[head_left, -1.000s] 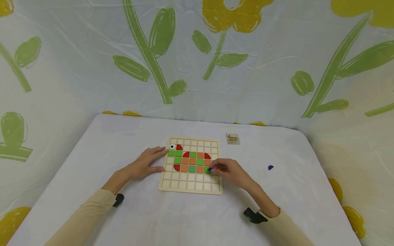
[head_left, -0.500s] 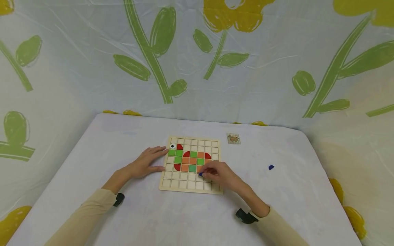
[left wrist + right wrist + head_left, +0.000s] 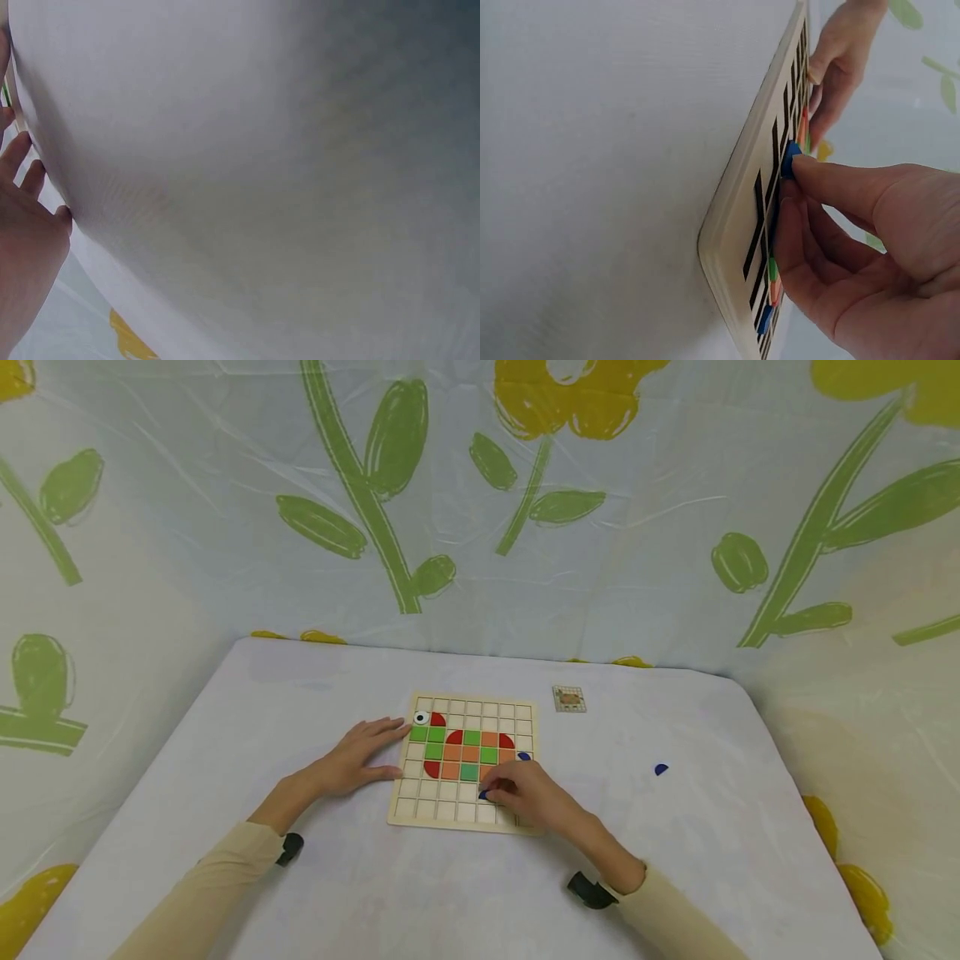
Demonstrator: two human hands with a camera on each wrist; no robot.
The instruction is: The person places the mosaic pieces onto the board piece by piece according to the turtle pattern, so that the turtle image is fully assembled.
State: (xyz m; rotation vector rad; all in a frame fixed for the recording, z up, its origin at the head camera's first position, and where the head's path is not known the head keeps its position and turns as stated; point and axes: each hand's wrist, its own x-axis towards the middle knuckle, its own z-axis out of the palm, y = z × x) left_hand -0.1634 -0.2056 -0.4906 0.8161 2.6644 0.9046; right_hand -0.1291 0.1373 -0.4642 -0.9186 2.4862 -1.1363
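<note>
A wooden grid board (image 3: 442,812) lies on the table, with red, green and orange tiles and a white eye tile (image 3: 421,717) set in its squares. My right hand (image 3: 534,792) pinches a small blue piece (image 3: 789,159) between thumb and forefinger, low over the squares below the coloured rows. Another blue piece (image 3: 524,757) sits on the board near its right edge, partly behind that hand. My left hand (image 3: 351,757) rests at the board's left edge, fingers extended, with fingertips and thumb touching the frame. Some tiles are hidden under the right hand.
A loose blue half-round piece (image 3: 661,769) lies on the white tabletop (image 3: 720,827) right of the board. Behind it, a small picture card (image 3: 569,698) lies flat. A flower-patterned cloth (image 3: 630,568) hangs around the table's back and sides.
My right hand has moved left and toward me across the board, carrying the blue piece. The blue piece at the right edge now shows more fully. My left hand stays in place.
</note>
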